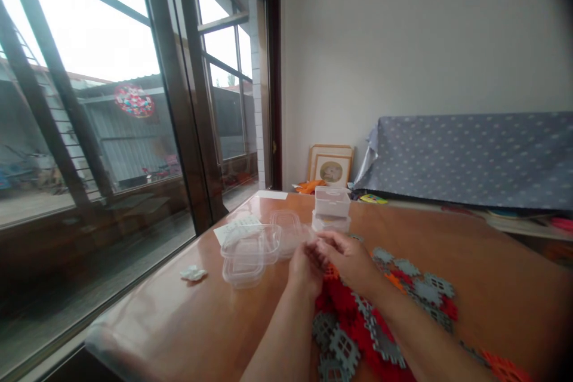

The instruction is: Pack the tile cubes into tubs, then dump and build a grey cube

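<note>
My left hand (307,264) and my right hand (347,255) meet over the table with their fingers curled together. Whatever they pinch is hidden or too small to make out. Just below the fingers shows an orange plastic piece (330,272). Under my forearms lie red pieces (344,304) and grey notched building plates (344,346), some with window-like openings. Clear plastic containers (244,265) are grouped to the left of my hands. Right behind my hands stand two stacked translucent boxes (332,203).
More grey, red and orange pieces (427,292) spread across the wooden table (487,286) at right. A printed paper sheet (237,225) lies behind the containers, and a crumpled white wrapper (193,273) near the window side. Framed pictures (331,167) lean against the wall.
</note>
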